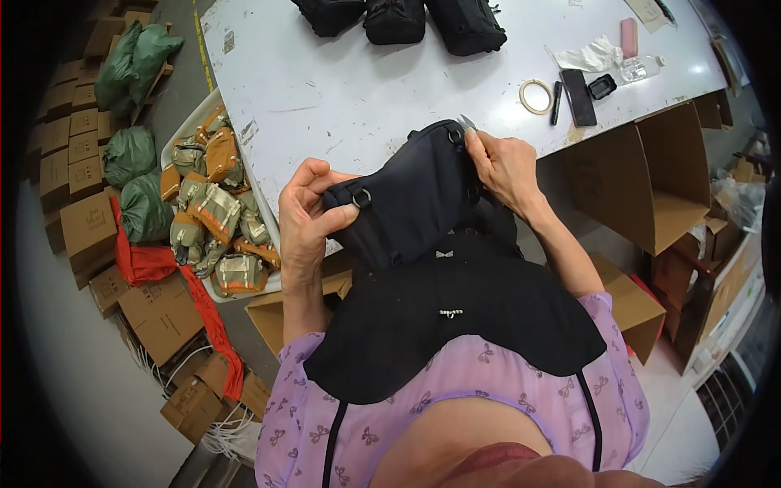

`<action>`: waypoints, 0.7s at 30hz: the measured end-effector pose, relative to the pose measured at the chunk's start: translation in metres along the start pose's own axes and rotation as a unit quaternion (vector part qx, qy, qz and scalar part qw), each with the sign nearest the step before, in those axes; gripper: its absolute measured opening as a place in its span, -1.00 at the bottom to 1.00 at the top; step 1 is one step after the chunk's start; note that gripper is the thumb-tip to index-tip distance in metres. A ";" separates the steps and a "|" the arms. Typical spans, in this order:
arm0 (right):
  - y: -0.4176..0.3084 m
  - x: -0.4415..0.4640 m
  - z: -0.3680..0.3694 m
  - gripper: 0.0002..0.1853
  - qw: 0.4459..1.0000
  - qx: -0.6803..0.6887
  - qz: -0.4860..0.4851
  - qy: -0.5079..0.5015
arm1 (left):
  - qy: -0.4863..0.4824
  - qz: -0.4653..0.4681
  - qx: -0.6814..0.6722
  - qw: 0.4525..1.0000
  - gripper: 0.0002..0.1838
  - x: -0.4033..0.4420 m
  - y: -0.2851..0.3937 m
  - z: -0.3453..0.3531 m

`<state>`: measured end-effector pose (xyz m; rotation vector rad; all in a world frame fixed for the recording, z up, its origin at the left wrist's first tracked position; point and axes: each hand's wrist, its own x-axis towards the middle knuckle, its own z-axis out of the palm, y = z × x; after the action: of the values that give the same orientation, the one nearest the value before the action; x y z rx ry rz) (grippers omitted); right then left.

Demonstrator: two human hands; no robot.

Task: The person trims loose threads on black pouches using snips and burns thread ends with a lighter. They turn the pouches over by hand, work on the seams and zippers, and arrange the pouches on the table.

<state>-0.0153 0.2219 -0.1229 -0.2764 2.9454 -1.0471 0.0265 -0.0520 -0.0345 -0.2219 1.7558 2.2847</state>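
A small black fabric bag (407, 199) with metal D-rings is held up in front of my apron, at the table's near edge. My left hand (305, 211) pinches its left corner, thumb beside one D-ring. My right hand (504, 171) is closed at the bag's upper right corner, next to another ring. From that hand pokes the pointed metal tip of what looks like thread snips (466, 122); their handles are hidden in the palm. Black straps hang partly hidden below the bag's right side.
Several black bags (396, 20) stand at the white table's (325, 89) far side. A tape roll (535, 96), marker (556, 103), phone (578, 98) and bottle (639, 69) lie right. A bin (169, 154) of green-orange bags stands left, cardboard boxes (651, 175) right.
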 end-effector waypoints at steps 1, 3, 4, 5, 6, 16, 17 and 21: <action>0.000 0.000 0.000 -0.49 1.000 -0.003 0.002 0.001 | -0.001 0.002 0.005 1.000 -0.48 0.000 0.000 0.000; -0.002 0.002 -0.002 -0.46 1.000 -0.005 0.022 -0.007 | -0.002 0.005 0.013 1.000 -0.48 0.000 0.001 0.000; -0.003 0.003 -0.003 -0.45 0.999 -0.006 0.032 -0.011 | -0.001 0.002 0.013 1.000 -0.48 0.000 0.001 0.000; -0.001 0.003 -0.002 -0.44 0.999 0.017 0.043 -0.015 | 0.000 0.000 0.013 1.000 -0.49 0.000 0.002 0.000; 0.002 0.005 -0.002 -0.42 0.998 0.039 0.054 -0.019 | 0.001 -0.003 0.013 1.000 -0.49 -0.001 0.003 0.001; -0.001 0.016 -0.008 -0.50 1.000 0.024 -0.010 0.001 | -0.007 0.001 0.023 1.000 -0.50 -0.001 0.002 0.002; -0.001 0.015 -0.007 -0.52 0.999 0.010 -0.033 0.011 | -0.006 0.000 0.028 1.000 -0.50 -0.002 0.002 0.002; -0.004 0.014 -0.009 -0.55 0.999 -0.036 -0.038 0.004 | -0.003 0.002 0.032 0.999 -0.50 -0.002 0.003 0.004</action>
<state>-0.0286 0.2221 -0.1128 -0.3875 3.0069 -0.9523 0.0283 -0.0487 -0.0303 -0.1989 1.8237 2.2258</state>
